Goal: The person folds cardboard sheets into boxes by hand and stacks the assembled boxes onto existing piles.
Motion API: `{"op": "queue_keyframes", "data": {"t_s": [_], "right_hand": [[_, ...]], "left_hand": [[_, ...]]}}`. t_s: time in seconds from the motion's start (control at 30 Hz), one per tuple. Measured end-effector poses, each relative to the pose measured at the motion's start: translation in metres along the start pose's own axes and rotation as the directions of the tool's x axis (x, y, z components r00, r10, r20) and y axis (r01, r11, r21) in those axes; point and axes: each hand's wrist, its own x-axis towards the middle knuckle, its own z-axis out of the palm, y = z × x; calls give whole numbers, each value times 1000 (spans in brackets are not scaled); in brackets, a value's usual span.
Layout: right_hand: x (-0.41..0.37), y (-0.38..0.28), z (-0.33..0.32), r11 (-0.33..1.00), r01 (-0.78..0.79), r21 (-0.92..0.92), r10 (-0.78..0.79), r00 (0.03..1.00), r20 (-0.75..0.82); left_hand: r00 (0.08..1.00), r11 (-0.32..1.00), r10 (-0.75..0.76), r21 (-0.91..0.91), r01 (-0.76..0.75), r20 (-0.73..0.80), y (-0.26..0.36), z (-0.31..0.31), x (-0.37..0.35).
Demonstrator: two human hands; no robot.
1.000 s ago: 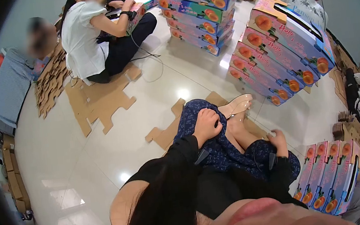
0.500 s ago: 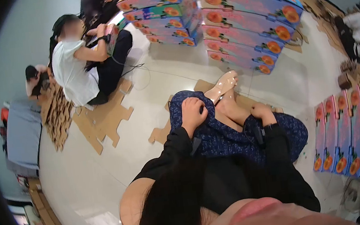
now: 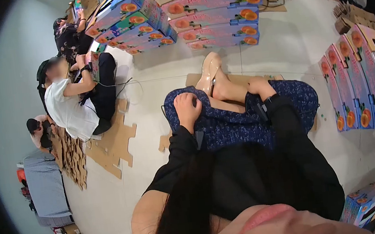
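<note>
Head cam: L hand (image 3: 188,108) on navy cloth (image 3: 240,129), fingers part-open; R hand (image 3: 260,88) on it, grip unclear.

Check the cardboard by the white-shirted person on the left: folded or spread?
Spread: the cardboard lies flat on the floor, notched edges showing, no raised walls.

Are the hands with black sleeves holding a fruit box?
No, the left hand and right hand both lie on dark blue patterned clothing over the legs.
</note>
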Motion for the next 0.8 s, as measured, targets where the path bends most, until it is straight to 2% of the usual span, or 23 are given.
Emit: {"op": "queue_keyframes", "data": {"t_s": [0.33, 0.53, 0.73, 0.8], "right_hand": [[-4, -5, -9, 999, -34, -5, 34, 999, -20], [-20, -18, -25, 991, -112, -76, 113, 993, 18], [-15, -21, -27, 973, -220, -72, 224, 972, 63], [-16, -27, -30, 958, -255, -131, 268, 959, 94]], "left_hand": [[998, 999, 21, -23, -22, -51, 0, -2, -2], [998, 999, 27, -35, -29, -63, -1, -4, -2], [996, 997, 42, -61, -47, -78, -4, -4, -6], [995, 996, 47, -68, -53, -89, -5, -4, -8]]}}
